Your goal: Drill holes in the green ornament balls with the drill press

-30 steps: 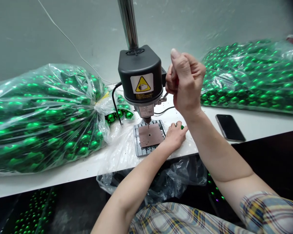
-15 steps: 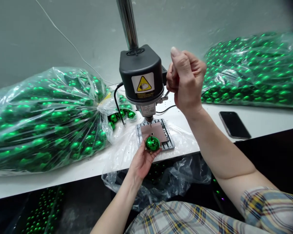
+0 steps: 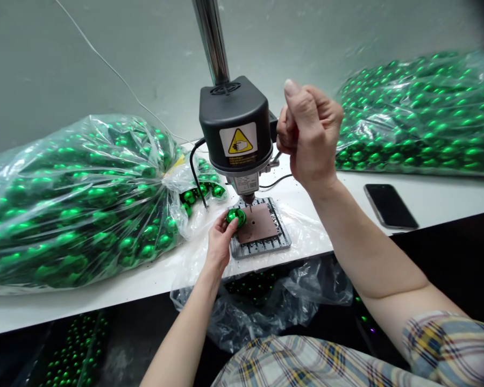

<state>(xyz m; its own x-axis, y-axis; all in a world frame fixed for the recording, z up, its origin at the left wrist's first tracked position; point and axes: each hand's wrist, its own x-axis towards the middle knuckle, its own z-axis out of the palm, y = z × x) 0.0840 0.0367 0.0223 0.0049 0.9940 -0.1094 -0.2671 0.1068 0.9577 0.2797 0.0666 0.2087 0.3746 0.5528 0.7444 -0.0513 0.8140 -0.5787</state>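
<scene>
Positioning step (est.): L hand [image 3: 220,240] pinches glossy green ball [image 3: 237,214] at edge of brown square pad [image 3: 263,230]. R hand [image 3: 311,134], fist closed, appar. grips metal lever [image 3: 276,157]. Next prob. req.: centre ball under slim metal bit [image 3: 250,208].

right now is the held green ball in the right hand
No, the left hand holds that green ball; the right hand is beside the drill press.
</scene>
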